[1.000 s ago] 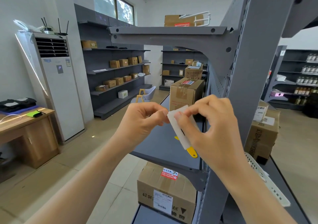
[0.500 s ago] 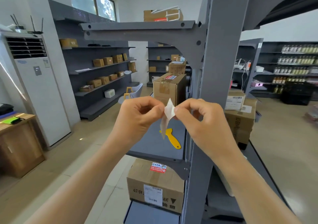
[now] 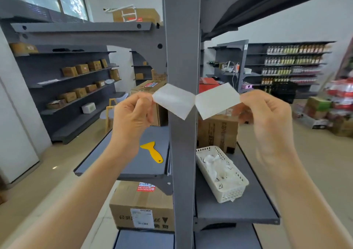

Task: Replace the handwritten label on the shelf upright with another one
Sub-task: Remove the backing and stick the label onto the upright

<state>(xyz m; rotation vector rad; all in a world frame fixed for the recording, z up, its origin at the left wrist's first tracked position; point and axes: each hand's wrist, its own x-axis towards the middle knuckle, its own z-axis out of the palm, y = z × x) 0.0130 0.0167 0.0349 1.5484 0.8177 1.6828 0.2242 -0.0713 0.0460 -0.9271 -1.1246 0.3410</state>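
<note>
Here, both hands are raised before the grey shelf upright (image 3: 182, 115). The left hand (image 3: 131, 115) pinches the outer edge of one white sheet (image 3: 172, 100); the right hand (image 3: 267, 115) (motion-blurred) pinches another (image 3: 216, 100). The sheets' inner corners nearly meet in front of the upright, their long axes running sideways and sloping toward that meeting point. Open aisle lies to either side. Below, a yellow scraper (image 3: 152, 152) lies left and a white basket (image 3: 225, 187) right.
</note>
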